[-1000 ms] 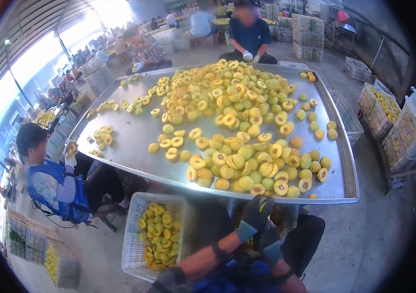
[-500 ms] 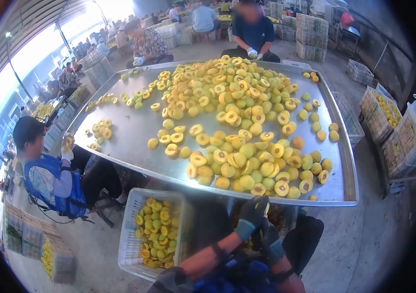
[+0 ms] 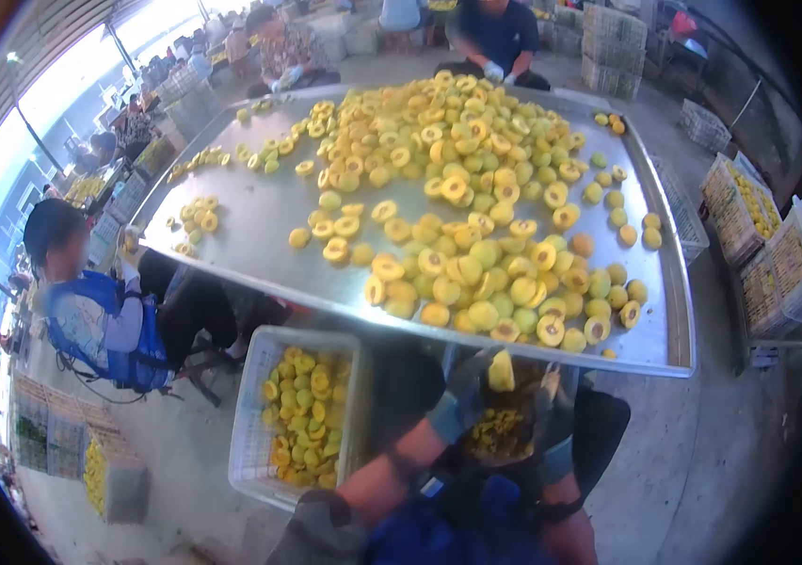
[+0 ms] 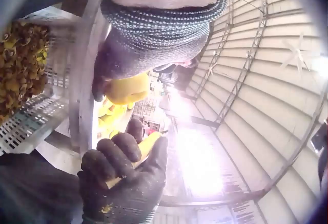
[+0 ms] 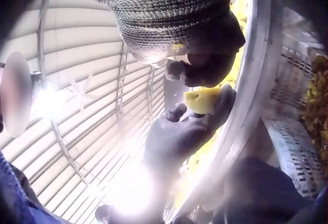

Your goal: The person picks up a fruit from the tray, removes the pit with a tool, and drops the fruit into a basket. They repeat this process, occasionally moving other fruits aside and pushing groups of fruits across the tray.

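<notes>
Left hand (image 5: pixel 177 139), gloved: grasping one cut yellow fruit (image 3: pixel 501 373), near the close edge of the metal surface (image 3: pixel 260 226). Right hand (image 4: pixel 130 193), gloved: fingers curled round a slim yellowish implement (image 4: pixel 148 147). Halved fruits (image 3: pixel 448 141): heaped on surface.

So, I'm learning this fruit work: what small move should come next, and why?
Probably turn the fruit piece in the left hand to check its cut face. Several fruit halves on the metal table show brown centres, but I cannot tell whether this piece has one, and the right hand is busy gripping a slim pale thing.
</notes>
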